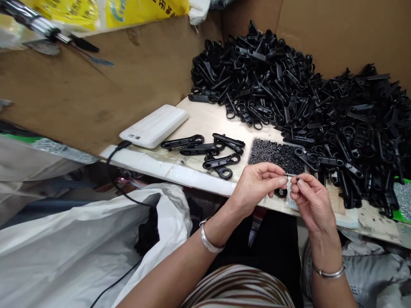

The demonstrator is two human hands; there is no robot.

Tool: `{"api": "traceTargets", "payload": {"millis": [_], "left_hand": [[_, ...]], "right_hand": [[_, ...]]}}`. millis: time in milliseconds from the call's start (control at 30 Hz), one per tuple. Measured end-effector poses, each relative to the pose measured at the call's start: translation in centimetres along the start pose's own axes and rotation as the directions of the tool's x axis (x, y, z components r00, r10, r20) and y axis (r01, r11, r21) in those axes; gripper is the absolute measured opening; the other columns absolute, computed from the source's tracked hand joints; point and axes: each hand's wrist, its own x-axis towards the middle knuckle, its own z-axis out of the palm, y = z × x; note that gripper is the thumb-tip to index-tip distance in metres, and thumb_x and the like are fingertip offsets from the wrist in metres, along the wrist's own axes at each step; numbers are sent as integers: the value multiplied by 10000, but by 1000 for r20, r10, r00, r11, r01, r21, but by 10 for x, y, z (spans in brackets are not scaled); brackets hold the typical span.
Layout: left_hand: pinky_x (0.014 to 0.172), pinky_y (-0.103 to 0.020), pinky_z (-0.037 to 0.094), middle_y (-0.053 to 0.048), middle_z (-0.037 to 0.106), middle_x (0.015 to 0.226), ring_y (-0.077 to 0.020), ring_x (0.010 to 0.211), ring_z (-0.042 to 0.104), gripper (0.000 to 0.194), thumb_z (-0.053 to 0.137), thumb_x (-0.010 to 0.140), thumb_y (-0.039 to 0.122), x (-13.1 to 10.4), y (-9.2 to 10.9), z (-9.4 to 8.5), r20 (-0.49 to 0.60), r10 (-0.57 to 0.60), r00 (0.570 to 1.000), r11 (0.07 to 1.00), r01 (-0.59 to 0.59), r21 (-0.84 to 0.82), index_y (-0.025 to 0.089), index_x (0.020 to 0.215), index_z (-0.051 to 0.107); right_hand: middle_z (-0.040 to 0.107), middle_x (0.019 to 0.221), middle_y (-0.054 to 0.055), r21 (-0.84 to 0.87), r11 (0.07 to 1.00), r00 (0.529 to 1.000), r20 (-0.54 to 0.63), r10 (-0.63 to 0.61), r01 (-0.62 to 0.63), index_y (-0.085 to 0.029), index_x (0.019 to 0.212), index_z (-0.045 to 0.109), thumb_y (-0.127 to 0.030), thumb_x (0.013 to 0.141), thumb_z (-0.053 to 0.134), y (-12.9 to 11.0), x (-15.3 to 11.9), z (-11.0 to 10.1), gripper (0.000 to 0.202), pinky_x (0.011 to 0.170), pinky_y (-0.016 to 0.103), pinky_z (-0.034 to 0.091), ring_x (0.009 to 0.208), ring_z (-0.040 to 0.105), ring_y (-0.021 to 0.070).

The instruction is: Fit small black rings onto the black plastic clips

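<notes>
My left hand (257, 185) and my right hand (311, 197) are close together at the table's front edge, both with fingertips pinched. A tiny black piece (298, 179) shows between my right thumb and forefinger. Something thin and dark is at my left fingertips, too small to name. Just behind both hands lies a shallow clear tray (250, 150) filled with small black pieces (276, 153). Below my left fingers, the ring end of a black plastic part (281, 193) is partly hidden. Several similar ring-ended parts (222, 161) lie left of the tray.
A large heap of black plastic parts (257, 77) covers the back and right of the table. A white power bank (154, 125) with a black cable (111, 171) lies at left. A screwdriver-like tool (41, 25) hangs upper left. A green tray (398, 215) holds silvery bits.
</notes>
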Motion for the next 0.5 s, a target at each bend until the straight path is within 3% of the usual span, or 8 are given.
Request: {"api": "traceTargets", "payload": {"millis": [500], "left_hand": [[438,-151,412,-34,681,665,-133,605,655,243,806,606,198,-3,-6,1,16,-28,999,1000,28,8,100,779,665]], "right_hand": [[700,802,38,33,999,1000,-8,24,-24,-180,835,745,-222,711,828,1,-5,-5,155,549,136,539,612,610,84]]}}
